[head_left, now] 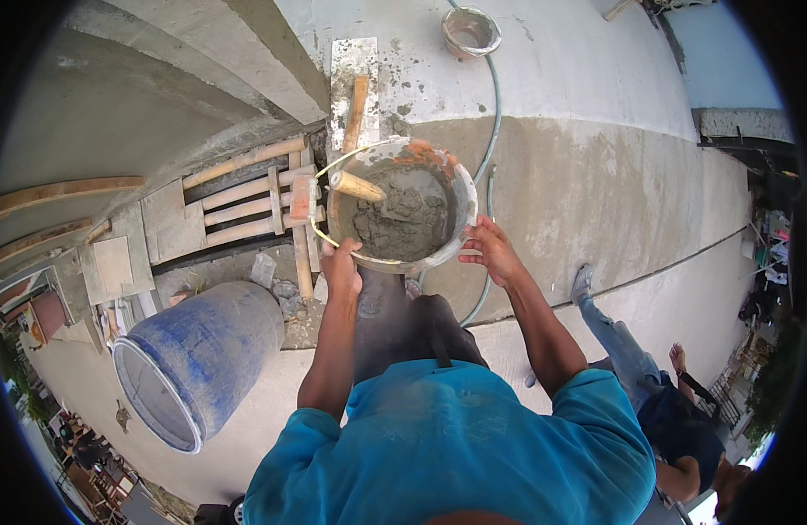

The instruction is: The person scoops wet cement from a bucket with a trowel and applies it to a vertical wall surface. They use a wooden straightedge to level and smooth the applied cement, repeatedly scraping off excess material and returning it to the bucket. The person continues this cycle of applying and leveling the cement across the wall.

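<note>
A round bucket [466,191] with a pale, mortar-smeared rim is between my two hands, in front of my body. Wet grey mortar [403,219] lies inside it. Out of the mortar sticks the wooden handle of a trowel [358,186]; its blade is hidden. The bucket's pale yellow bail handle [320,229] hangs down over the left side. My left hand [342,269] is closed on the near left part of the rim. At the right side, my right hand [493,252] grips the rim with its fingers slightly spread.
To the left a big blue barrel [207,354] lies on its side. Wooden poles [246,197] and a brick [300,198] are beyond it. Ahead are a spattered board [354,54], a wood strip [355,112], a hose [496,101] and a smaller bucket [470,44]. Another person [675,407] is at right.
</note>
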A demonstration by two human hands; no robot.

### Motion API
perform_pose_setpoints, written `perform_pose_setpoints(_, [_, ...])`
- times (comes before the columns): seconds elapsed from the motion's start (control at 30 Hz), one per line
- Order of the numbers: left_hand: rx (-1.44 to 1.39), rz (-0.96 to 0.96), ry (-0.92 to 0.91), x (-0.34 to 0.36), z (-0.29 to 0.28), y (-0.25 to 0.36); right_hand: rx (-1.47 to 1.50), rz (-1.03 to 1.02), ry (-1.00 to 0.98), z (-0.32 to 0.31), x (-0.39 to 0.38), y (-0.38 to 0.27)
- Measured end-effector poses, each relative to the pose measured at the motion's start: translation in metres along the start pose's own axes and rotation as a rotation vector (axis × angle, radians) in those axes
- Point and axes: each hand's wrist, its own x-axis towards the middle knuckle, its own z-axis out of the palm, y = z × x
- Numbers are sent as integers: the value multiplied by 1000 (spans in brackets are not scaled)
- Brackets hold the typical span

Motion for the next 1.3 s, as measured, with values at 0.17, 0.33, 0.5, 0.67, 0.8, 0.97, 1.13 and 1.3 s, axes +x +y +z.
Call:
perform_pose_setpoints(0.17, [127,-307,33,140,94,-45,-45,52,105,-64,151,-44])
perform_pose_setpoints(0.33, [163,-443,103,272,163,-91,-115,183,248,-111,309,-63])
perform_pose_setpoints(0.5, [240,-384,91,403,230,-99,-110,165,322,-131,465,-122])
perform_pose_setpoints(0.67, [-1,-172,79,476,273,-97,-183,79,266,-132,570,-170])
perform_pose_setpoints(0.8, [42,-65,5,516,274,-129,-230,81,290,-138,621,-176])
perform_pose_setpoints(0.97, [379,-313,111,496,270,-110,-574,162,328,-143,646,-181])
perform_pose_setpoints(1.13, [594,-333,-271,375,235,-107,-849,-285,419,-57,609,-201])
perform_pose_setpoints(1.3, [805,-519,-364,221,254,-80,-224,484,128,59,672,-177])
